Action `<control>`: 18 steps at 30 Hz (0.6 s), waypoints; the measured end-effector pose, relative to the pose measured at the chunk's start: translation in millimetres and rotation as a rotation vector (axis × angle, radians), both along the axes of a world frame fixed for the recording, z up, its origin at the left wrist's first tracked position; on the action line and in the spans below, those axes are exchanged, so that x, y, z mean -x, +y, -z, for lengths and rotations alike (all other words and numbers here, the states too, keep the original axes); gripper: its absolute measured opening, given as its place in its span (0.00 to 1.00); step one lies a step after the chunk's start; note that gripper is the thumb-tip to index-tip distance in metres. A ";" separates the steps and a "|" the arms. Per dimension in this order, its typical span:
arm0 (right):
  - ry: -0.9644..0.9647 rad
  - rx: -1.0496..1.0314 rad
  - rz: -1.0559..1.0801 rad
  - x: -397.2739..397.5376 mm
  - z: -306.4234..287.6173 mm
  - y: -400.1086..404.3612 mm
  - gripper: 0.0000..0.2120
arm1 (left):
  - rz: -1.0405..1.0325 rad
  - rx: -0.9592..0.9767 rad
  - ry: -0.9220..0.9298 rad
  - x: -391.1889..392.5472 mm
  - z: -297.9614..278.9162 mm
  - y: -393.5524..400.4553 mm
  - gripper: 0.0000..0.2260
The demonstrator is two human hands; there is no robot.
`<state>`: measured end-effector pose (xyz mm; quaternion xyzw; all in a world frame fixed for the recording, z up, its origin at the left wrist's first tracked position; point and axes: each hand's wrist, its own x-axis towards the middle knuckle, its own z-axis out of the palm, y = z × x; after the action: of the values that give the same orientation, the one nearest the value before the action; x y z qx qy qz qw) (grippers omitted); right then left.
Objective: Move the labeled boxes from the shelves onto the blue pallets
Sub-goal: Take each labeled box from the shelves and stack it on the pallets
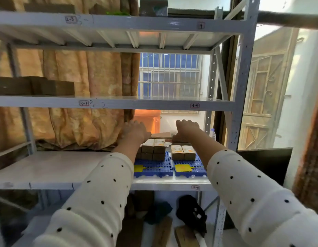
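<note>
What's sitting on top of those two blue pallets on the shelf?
Left blue pallet: stacked labeled boxes and a yellow tag. Right blue pallet: a lower row of boxes and another yellow tag. Both hands cover whatever lies behind.

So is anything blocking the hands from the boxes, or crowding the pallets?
Nothing visible blocks them. Both the left hand and right hand reach over the stacked boxes on the blue pallets; the pallets' front halves hold only yellow tags.
</note>
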<state>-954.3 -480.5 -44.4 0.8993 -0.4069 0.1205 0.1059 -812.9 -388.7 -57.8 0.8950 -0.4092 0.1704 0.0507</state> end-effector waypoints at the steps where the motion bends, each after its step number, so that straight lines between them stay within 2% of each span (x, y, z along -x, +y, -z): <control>1: 0.005 0.000 -0.016 -8.7 -0.4 4.9 0.24 | -0.017 0.008 0.004 -6.8 0.3 8.0 0.24; 10: 0.031 0.004 -0.318 -112.9 -4.6 89.9 0.25 | -0.249 0.134 0.096 -83.6 2.5 132.0 0.27; 15: 0.068 0.027 -0.469 -178.6 -8.4 159.1 0.27 | -0.417 0.108 0.006 -113.9 -3.2 227.2 0.20; 18: 0.052 0.058 -0.557 -207.5 -9.0 200.1 0.26 | -0.507 0.137 -0.022 -127.9 -6.9 274.2 0.20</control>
<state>-746.8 -280.4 -35.4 0.9758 -0.1376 0.1335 0.1049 -685.1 -114.5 -50.9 0.9616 -0.1596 0.2145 0.0624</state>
